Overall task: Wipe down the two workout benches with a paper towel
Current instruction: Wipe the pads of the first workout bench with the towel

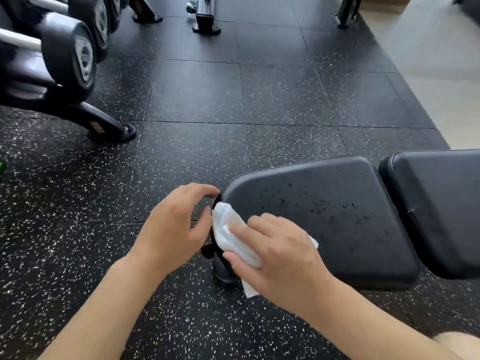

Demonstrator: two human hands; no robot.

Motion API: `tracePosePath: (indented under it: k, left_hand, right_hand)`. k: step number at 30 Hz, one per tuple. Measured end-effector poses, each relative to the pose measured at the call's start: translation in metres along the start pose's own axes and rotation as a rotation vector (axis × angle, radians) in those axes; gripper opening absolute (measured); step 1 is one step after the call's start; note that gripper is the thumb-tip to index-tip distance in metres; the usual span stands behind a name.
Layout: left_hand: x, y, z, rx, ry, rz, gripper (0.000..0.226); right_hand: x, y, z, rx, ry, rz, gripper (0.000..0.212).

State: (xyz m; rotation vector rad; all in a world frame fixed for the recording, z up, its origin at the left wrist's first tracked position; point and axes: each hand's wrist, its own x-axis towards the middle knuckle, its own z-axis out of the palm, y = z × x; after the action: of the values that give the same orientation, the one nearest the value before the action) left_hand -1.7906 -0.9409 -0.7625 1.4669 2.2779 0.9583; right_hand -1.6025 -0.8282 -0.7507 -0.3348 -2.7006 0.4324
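Observation:
A black padded workout bench fills the lower right: its seat pad (332,209), speckled with droplets, and the back pad (441,203) beyond it. My right hand (280,253) presses a crumpled white paper towel (228,229) flat onto the seat pad's near left end. My left hand (176,224) curls around that end of the bench, fingertips touching the pad's edge and the black frame beneath it. Only one bench's pads show clearly.
A dumbbell rack (52,61) with black dumbbells stands at the upper left, its foot (111,128) reaching onto the speckled rubber floor (197,94). Black equipment bases (205,19) sit at the top. Pale flooring (441,61) begins at the right.

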Motion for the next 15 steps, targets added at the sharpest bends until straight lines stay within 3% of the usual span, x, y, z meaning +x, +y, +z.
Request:
tracePosePath:
  k: [5, 7, 10, 15]
  left_hand:
    - [0.001, 0.002, 0.001, -0.008, 0.004, 0.023, 0.032]
    - [0.003, 0.003, 0.004, -0.017, 0.002, 0.029, 0.034]
    - [0.008, 0.003, 0.011, -0.013, 0.004, 0.053, 0.034]
    - [0.017, -0.009, 0.01, -0.023, 0.075, 0.038, 0.027]
  right_hand:
    - [0.017, 0.033, -0.007, -0.097, 0.108, 0.007, 0.023]
    - [0.039, 0.063, -0.016, -0.157, 0.19, 0.203, 0.019]
    - [0.057, 0.089, -0.021, -0.135, 0.164, 0.438, 0.026]
    - [0.03, 0.022, -0.002, -0.045, 0.093, 0.159, 0.03]
